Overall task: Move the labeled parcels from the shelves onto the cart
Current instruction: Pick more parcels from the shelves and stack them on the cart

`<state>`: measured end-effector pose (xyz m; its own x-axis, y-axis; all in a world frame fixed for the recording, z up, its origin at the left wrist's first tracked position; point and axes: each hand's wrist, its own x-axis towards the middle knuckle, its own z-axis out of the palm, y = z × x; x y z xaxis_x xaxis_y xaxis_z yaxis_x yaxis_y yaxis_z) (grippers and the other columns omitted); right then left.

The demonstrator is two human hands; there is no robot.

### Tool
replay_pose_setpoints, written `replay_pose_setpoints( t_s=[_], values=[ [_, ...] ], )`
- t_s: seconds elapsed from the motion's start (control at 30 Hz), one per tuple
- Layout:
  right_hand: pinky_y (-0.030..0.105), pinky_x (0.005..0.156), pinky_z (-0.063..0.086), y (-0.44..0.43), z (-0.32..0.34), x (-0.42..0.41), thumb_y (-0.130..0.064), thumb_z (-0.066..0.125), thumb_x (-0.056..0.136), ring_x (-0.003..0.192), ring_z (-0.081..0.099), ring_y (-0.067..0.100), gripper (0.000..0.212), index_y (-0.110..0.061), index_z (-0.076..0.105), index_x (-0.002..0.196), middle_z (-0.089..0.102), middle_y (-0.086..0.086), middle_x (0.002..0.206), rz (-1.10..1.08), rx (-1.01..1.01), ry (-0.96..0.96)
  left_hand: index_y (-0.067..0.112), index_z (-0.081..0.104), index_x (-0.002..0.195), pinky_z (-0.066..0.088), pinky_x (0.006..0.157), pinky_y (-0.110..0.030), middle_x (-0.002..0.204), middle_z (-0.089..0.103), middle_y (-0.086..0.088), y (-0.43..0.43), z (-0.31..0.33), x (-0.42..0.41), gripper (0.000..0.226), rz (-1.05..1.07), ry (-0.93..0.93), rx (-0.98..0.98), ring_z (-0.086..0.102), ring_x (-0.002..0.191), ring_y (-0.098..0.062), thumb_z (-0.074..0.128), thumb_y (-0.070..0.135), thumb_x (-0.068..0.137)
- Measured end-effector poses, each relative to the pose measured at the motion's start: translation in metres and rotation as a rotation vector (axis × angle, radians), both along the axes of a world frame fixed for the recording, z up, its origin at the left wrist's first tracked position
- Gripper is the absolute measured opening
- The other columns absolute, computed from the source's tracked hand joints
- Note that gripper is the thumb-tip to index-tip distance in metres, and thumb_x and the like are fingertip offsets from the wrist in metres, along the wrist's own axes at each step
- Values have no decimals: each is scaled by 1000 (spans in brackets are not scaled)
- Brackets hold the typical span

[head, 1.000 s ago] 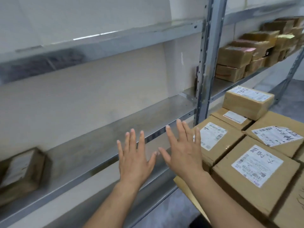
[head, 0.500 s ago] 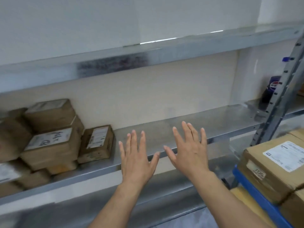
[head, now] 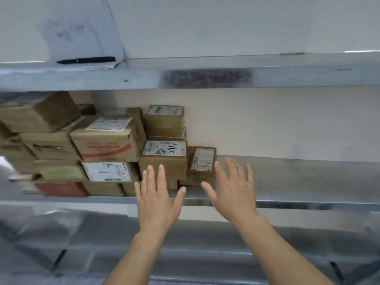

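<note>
Labeled parcels [head: 107, 140] stand stacked at the left of the metal shelf [head: 298, 175] as we hold our left hand [head: 157, 202] before the hand-marked box [head: 164, 161] and our right hand [head: 236, 194] just beside the small end parcel [head: 202, 163], each grip spread apart, holding nothing.

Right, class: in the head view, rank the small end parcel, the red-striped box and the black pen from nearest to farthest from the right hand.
1. Small end parcel, beside the right hand.
2. Red-striped box, further left.
3. Black pen, on the upper shelf, far left.
</note>
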<state>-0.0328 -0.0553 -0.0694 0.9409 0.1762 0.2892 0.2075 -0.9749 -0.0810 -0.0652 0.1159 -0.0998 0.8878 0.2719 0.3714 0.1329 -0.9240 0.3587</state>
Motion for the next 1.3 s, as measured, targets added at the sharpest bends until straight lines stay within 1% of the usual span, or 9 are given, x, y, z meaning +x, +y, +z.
replay_pose_setpoints(
  t_s=[0.2,0.33,0.6,0.8,0.9,1.0,1.07,1.2,1.3],
  values=[
    [47,117,14,59,13,9,-63,22,93,140,28,27,70,-18,34,146,32,10,152,56,20,23,16,5,151,4,118,-39,159,5,-10,70,11,1,82,94,-49,-156,1,146,-21,42,56,90],
    [40,116,15,97,28,19,-62,25,94,143,21,24,69,-19,25,149,25,7,155,105,76,86,15,6,151,13,117,-42,159,7,-9,118,34,8,82,161,-108,-284,8,145,-25,45,54,90],
    [39,99,39,173,68,46,-62,28,94,128,43,27,71,-10,40,141,46,12,141,148,457,215,13,21,149,23,111,-42,151,26,-13,172,77,26,67,216,-256,-504,25,139,-27,39,49,95],
    [45,82,50,196,72,60,-60,21,96,92,59,27,63,-9,58,103,63,9,99,151,637,304,13,32,145,31,109,-44,143,36,-11,179,81,36,62,205,-248,-630,40,130,-28,36,50,96],
    [42,84,49,194,67,58,-49,23,100,94,58,25,52,-10,58,106,63,9,102,204,742,330,16,45,130,40,100,-43,127,50,-7,177,81,36,46,191,-307,-686,49,116,-24,40,46,96],
    [37,84,48,185,63,50,-40,27,102,96,57,19,42,-13,57,113,63,4,108,296,811,339,19,44,111,42,74,-28,99,57,2,170,85,30,25,164,-367,-802,55,89,-13,44,39,96],
    [30,85,46,176,62,43,-40,30,102,102,55,13,39,-19,54,124,61,-3,117,365,880,324,18,43,110,39,67,-20,96,56,6,162,88,24,20,131,-409,-862,55,87,-9,47,33,96],
    [27,95,44,151,63,34,-41,33,101,115,50,4,39,-29,44,137,55,-14,130,433,942,234,23,46,120,43,75,-20,108,57,7,139,95,16,27,55,-442,-894,55,95,-5,51,30,95],
    [30,100,44,123,66,31,-39,35,100,118,49,4,39,-30,43,137,54,-15,131,420,941,163,28,45,134,43,93,-29,124,55,8,115,94,16,40,-12,-396,-860,52,111,-8,49,34,95]
  ],
)
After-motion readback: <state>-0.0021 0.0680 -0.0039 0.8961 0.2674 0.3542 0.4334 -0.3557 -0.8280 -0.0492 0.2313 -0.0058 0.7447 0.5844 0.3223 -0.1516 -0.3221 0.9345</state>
